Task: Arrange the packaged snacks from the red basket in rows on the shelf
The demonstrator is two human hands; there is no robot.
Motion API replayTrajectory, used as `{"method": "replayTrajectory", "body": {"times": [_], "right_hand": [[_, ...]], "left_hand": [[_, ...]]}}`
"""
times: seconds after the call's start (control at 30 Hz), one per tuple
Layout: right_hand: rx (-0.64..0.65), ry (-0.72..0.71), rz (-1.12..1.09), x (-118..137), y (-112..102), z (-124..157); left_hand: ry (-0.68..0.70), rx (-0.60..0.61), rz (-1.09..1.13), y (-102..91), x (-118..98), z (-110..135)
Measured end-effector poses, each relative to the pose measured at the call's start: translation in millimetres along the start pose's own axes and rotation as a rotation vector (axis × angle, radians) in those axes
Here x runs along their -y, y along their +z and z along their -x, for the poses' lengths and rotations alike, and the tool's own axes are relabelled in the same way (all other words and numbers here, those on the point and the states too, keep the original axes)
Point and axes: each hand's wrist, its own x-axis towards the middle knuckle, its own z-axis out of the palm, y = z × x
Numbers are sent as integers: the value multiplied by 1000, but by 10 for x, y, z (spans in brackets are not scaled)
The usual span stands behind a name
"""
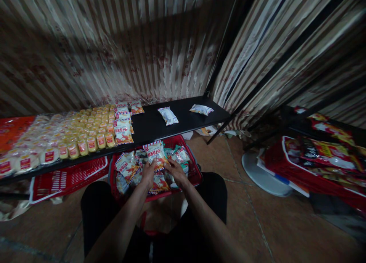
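Note:
Both of my hands grip one snack bag (156, 153), white and orange with red lettering and striped ends, over a red basket (197, 179). My left hand (148, 172) is closed on its lower left edge. On the lower right edge, my right hand (175, 170) is closed too. Beneath them the basket holds more such bags and some green packets (170, 151). On the black shelf (148, 126) in front, similar bags (123, 131) stand in a column. Two others lie apart: one bag (168, 116) in the middle and another bag (201, 109) at the right.
Rows of wrapped yellow cakes (91, 131) and pale round pastries (25, 160) fill the shelf's left part. A second red basket (65, 179) sits below it. At right stand a filled red basket (278, 162) and a grey round base (257, 175). Striped curtains (160, 45) hang behind.

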Motion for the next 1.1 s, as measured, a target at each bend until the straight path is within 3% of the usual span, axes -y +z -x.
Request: {"method": "replayTrajectory", "body": {"times": [0.37,0.53,0.73,1.1], "right_hand": [[-162,34,-158,-88,40,24],[-115,26,-202,-34,66,72],[-140,40,-289,-58,75,79],[-175,42,-323,-85,110,90]], "left_hand": [[-30,49,0,33,-36,30],[-69,10,-15,48,-83,79],[44,38,2,32,-92,37],[146,-52,-99,52,-110,-5]]}}
